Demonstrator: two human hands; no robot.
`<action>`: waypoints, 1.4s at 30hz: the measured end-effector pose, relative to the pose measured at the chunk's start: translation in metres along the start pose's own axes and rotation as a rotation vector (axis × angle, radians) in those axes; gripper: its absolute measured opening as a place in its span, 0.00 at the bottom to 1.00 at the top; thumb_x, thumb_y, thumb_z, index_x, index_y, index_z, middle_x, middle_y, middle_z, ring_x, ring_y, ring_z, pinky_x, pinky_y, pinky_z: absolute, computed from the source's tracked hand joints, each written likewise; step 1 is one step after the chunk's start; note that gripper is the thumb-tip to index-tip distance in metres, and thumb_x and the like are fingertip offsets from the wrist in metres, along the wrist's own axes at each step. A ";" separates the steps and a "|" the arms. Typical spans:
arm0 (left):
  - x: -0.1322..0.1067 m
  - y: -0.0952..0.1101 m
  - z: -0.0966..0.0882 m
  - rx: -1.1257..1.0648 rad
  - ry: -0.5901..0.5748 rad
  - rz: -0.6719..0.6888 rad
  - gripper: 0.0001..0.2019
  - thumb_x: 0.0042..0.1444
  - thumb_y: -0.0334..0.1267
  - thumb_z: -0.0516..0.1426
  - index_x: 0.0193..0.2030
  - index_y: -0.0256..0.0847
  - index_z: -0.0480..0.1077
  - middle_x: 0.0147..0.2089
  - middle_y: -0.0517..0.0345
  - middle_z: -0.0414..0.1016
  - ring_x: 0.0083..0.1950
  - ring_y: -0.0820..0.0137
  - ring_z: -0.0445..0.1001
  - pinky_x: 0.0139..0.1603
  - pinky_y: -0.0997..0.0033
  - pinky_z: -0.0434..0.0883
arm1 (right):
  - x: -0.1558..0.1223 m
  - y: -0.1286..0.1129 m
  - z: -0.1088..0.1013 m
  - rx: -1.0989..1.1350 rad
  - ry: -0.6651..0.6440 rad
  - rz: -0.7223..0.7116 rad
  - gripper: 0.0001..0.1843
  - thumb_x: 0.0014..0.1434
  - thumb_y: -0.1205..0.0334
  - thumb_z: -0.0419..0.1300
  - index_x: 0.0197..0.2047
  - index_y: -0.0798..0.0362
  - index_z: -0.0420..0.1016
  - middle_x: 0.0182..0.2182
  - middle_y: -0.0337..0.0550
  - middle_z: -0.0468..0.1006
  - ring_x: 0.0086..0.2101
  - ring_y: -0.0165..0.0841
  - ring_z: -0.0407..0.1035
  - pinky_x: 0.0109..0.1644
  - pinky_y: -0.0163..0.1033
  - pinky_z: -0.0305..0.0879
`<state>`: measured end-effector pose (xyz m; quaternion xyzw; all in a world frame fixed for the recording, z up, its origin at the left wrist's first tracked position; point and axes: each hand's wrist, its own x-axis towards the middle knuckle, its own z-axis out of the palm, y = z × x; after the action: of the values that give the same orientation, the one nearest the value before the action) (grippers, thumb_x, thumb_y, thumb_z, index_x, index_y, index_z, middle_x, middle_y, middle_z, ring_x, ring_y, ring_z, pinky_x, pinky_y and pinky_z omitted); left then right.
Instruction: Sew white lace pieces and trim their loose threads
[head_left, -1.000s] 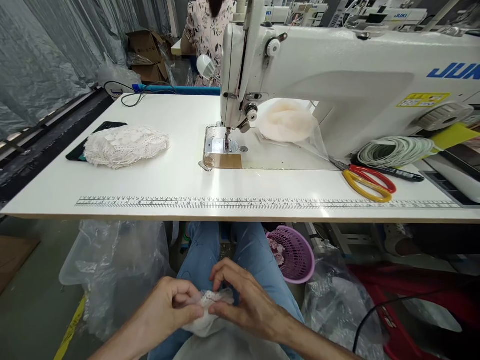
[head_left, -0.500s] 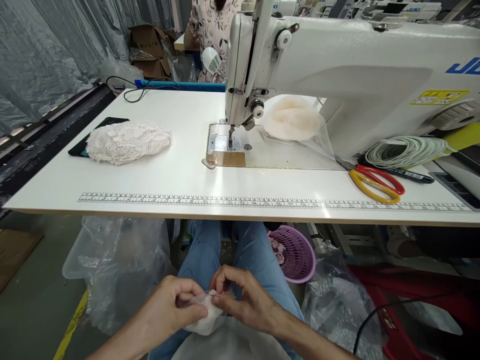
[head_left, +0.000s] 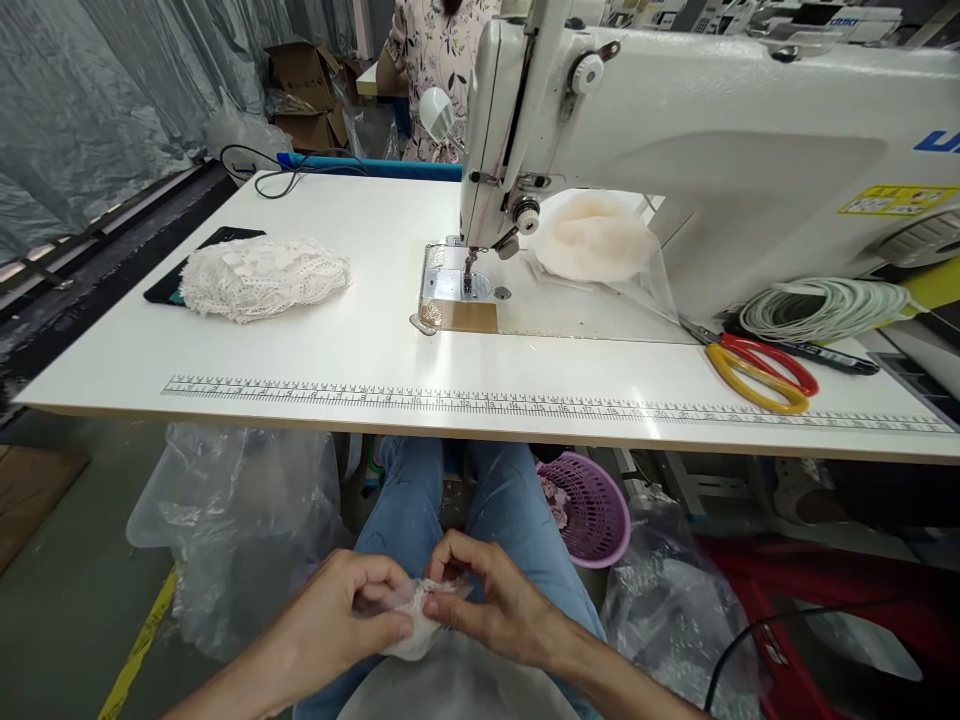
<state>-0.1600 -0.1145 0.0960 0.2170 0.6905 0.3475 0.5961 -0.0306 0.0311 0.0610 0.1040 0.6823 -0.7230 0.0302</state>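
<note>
Over my lap, a small piece of thin white fabric with a lacy edge is bunched between my two hands. My left hand pinches its left side between thumb and fingers. On the other side, my right hand grips the upper edge, its thumb against the bent index finger. The fingertips of both hands are close together, and part of the fabric is hidden behind them. Pale grey cloth lies across my lap below the hands.
A sewing machine stands on the white table. White lace lies at left; pale fabric pieces, scissors and coiled cord lie at right. Below are a purple basket and plastic bags. A person is behind.
My view has shifted slightly, so the table and machine sit a little further right. Both hands keep hold of the white fabric, which is bunched a little smaller, with more lacy edge showing.
</note>
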 end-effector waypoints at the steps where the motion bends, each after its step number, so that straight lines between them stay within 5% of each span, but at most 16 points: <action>1: 0.000 -0.001 0.000 0.008 0.006 0.004 0.06 0.46 0.36 0.58 0.29 0.35 0.73 0.23 0.63 0.68 0.26 0.75 0.61 0.28 0.77 0.59 | 0.000 0.000 0.000 -0.003 -0.004 -0.004 0.08 0.55 0.59 0.60 0.31 0.55 0.67 0.24 0.34 0.64 0.25 0.26 0.57 0.29 0.32 0.53; 6: 0.000 0.003 0.001 0.000 0.002 -0.025 0.07 0.45 0.37 0.58 0.28 0.35 0.71 0.20 0.66 0.63 0.23 0.76 0.56 0.26 0.77 0.56 | 0.002 0.001 0.003 0.012 0.022 -0.044 0.10 0.55 0.58 0.59 0.29 0.55 0.68 0.24 0.35 0.65 0.26 0.26 0.57 0.31 0.33 0.55; 20: -0.004 0.002 -0.002 -0.059 -0.079 -0.030 0.08 0.46 0.37 0.59 0.27 0.32 0.73 0.22 0.61 0.69 0.25 0.75 0.59 0.26 0.77 0.55 | 0.002 0.001 0.007 0.002 0.075 -0.055 0.14 0.57 0.52 0.59 0.28 0.55 0.68 0.24 0.37 0.68 0.27 0.28 0.61 0.32 0.34 0.59; 26: 0.000 -0.001 -0.004 -0.087 -0.059 0.008 0.11 0.49 0.40 0.59 0.35 0.34 0.72 0.22 0.63 0.67 0.25 0.75 0.57 0.27 0.76 0.55 | 0.004 0.000 0.004 0.067 0.073 -0.076 0.12 0.58 0.54 0.58 0.31 0.55 0.67 0.28 0.38 0.67 0.30 0.29 0.61 0.34 0.34 0.58; 30: 0.002 0.010 -0.008 0.032 0.023 0.081 0.17 0.51 0.42 0.58 0.46 0.38 0.69 0.21 0.69 0.58 0.24 0.76 0.52 0.25 0.76 0.52 | 0.006 -0.008 -0.002 -0.018 0.118 -0.217 0.09 0.59 0.57 0.58 0.32 0.53 0.67 0.36 0.42 0.66 0.38 0.32 0.62 0.42 0.37 0.59; 34: -0.002 0.036 -0.022 0.202 0.012 0.135 0.16 0.51 0.50 0.57 0.34 0.38 0.77 0.24 0.60 0.68 0.26 0.73 0.60 0.27 0.75 0.56 | 0.004 -0.030 -0.008 -0.077 0.187 -0.335 0.08 0.61 0.57 0.56 0.34 0.52 0.66 0.40 0.45 0.64 0.42 0.34 0.61 0.47 0.40 0.58; 38: -0.015 0.071 -0.065 0.235 0.260 0.172 0.22 0.41 0.58 0.62 0.32 0.40 0.78 0.31 0.57 0.78 0.33 0.65 0.70 0.33 0.74 0.65 | 0.004 -0.049 -0.015 0.140 0.205 -0.328 0.13 0.61 0.50 0.54 0.34 0.52 0.62 0.35 0.43 0.67 0.35 0.31 0.62 0.38 0.36 0.59; 42: -0.022 0.131 -0.128 0.170 0.778 0.243 0.30 0.33 0.66 0.61 0.33 0.40 0.77 0.37 0.60 0.80 0.43 0.61 0.71 0.37 0.73 0.67 | 0.012 -0.054 -0.027 0.308 0.309 -0.185 0.21 0.52 0.44 0.62 0.31 0.53 0.62 0.23 0.34 0.63 0.24 0.24 0.55 0.27 0.31 0.52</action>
<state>-0.2952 -0.0719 0.2136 0.1978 0.8599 0.4131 0.2254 -0.0491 0.0623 0.1100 0.1539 0.5671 -0.7938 -0.1570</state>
